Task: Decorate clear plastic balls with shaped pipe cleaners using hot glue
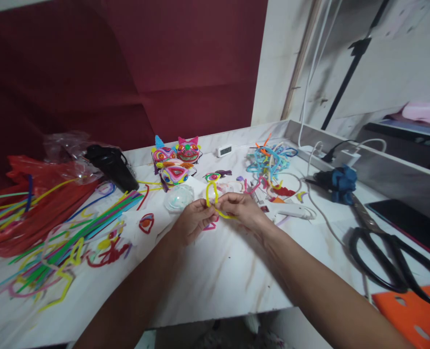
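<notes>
A yellow pipe cleaner (208,195), bent into an upright loop, is pinched between my two hands above the middle of the table. My left hand (193,220) grips the base of the loop with thumb and fingertips. Close beside it, my right hand (242,211) pinches the same piece, and a yellow tail sticks out under its fingers. A pink bent pipe cleaner (211,225) lies just below the hands. Left of them rests a clear round container (179,198). Behind the loop is a small eye-shaped pipe-cleaner piece (212,177).
Colourful lion-like heads (188,149) stand at the back near a small digital display (224,150). Loose pipe cleaners (98,218) spread over the left side, by a black bottle (113,167). At right are a white glue gun (291,210), large black-handled scissors (389,252) and a phone (411,228).
</notes>
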A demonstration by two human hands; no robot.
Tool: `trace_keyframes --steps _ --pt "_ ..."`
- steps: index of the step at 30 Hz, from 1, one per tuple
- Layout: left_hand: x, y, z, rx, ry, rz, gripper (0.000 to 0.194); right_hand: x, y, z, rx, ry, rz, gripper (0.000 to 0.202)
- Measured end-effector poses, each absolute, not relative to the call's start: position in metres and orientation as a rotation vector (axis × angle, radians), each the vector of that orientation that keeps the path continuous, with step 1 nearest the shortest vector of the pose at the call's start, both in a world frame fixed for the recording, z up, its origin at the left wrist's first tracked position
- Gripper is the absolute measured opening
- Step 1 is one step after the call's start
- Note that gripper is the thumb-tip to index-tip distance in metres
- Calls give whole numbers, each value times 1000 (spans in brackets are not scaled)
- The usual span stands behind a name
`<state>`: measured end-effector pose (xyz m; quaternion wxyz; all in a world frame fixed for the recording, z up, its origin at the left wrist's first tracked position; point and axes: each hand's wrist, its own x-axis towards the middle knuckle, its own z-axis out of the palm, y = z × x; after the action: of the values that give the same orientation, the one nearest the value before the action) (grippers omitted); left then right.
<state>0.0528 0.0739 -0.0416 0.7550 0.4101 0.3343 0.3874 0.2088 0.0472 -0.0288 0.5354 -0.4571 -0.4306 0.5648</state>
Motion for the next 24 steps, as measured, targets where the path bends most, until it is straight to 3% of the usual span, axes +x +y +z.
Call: trace_keyframes --steps 11,24 --pt "53 73 -43 931 799 814 38 212 48 -33 -1080 -1089 1324 8" --pt "57 72 -45 936 817 835 38 214 52 -38 -1001 -1134 1269 19"
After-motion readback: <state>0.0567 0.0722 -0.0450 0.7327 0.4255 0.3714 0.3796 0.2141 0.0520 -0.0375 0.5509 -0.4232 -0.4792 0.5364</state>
